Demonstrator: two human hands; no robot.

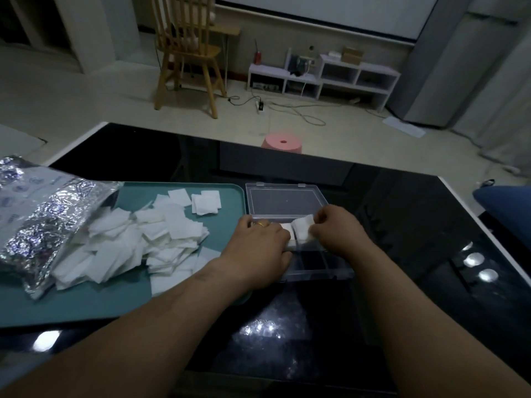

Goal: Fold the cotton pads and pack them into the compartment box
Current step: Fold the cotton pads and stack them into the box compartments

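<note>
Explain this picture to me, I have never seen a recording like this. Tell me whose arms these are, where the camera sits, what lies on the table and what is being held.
There is no machine here: a person wears one wide-angle camera on the head, so you look down along their own bare arms. On the glossy black table lies a teal plastic tray with a loose heap of white square cotton pads spilling from a crinkled silver foil bag. Right of the tray stands a clear plastic compartment box, its lid open. Over the box, the right hand pinches a small white cotton pad. The left hand reaches the same spot, but its fingertips are hard to see, so its grip is unclear.
</note>
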